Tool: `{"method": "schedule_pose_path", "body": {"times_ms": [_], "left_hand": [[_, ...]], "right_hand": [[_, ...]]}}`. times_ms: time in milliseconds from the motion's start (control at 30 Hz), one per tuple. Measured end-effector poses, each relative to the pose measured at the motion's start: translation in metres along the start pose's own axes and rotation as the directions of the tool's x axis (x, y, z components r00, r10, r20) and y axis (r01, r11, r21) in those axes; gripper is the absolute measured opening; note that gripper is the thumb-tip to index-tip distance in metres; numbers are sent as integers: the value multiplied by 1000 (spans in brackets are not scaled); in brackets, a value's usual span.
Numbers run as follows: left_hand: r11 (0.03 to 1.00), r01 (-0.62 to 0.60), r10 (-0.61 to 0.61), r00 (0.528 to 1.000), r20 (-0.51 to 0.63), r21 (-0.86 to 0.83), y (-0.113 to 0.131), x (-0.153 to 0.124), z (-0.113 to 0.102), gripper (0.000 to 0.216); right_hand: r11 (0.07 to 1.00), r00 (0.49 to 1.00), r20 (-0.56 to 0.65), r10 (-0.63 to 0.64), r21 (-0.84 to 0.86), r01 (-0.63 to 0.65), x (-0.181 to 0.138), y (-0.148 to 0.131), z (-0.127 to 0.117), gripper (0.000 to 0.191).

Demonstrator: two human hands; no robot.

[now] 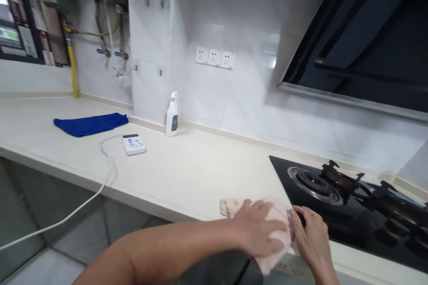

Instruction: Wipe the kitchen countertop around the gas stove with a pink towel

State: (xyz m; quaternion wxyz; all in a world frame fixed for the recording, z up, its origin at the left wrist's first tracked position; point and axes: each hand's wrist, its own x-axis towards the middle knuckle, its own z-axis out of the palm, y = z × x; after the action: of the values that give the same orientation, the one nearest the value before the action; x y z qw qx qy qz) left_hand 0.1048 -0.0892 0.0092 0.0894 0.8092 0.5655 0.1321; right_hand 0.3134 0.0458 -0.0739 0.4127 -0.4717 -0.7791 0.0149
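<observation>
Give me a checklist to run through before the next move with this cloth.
1. Left hand on the pink cloth: ok, resting on top.
2. Right hand at the cloth: ok, fingers against its edge.
3. Cloth free of marks: not ok, a yellowish stain near one corner.
4. Black glass hob showing no flame: ok.
5. White cable away from the hands: ok.
6. Liquid level in the white spray bottle: cannot tell.

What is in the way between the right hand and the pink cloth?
Nothing visible: the right hand already touches the edge of the pink cloth, and the left hand lies on top of it.
</observation>
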Motion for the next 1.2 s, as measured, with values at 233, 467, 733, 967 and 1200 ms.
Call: {"method": "schedule_pose_path", "body": {"times_ms": [233, 467, 733, 967, 1200], "left_hand": [[974, -143, 179, 960, -216, 174, -45, -68, 8, 55], [928, 265, -139, 899, -415, 264, -139, -188, -25, 59], [631, 769, -633, 587, -505, 103, -204, -271, -85, 54], [655, 754, -639, 591, -492, 55, -153, -208, -66, 45], [902, 394, -431, 841, -327, -177, -104, -132, -40, 53]], "right_hand": [[999, 994, 98, -38, -26, 41, 0, 17, 9, 73], [997, 993, 109, -41, -66, 48, 2, 28, 12, 73], [998, 992, 121, -37, -40, 42, 0, 25, 12, 71], [985, 971, 228, 74, 136, -107, 11, 49, 16, 63], [888, 893, 337, -298, 440, 130, 17, -100, 20, 41]]}}
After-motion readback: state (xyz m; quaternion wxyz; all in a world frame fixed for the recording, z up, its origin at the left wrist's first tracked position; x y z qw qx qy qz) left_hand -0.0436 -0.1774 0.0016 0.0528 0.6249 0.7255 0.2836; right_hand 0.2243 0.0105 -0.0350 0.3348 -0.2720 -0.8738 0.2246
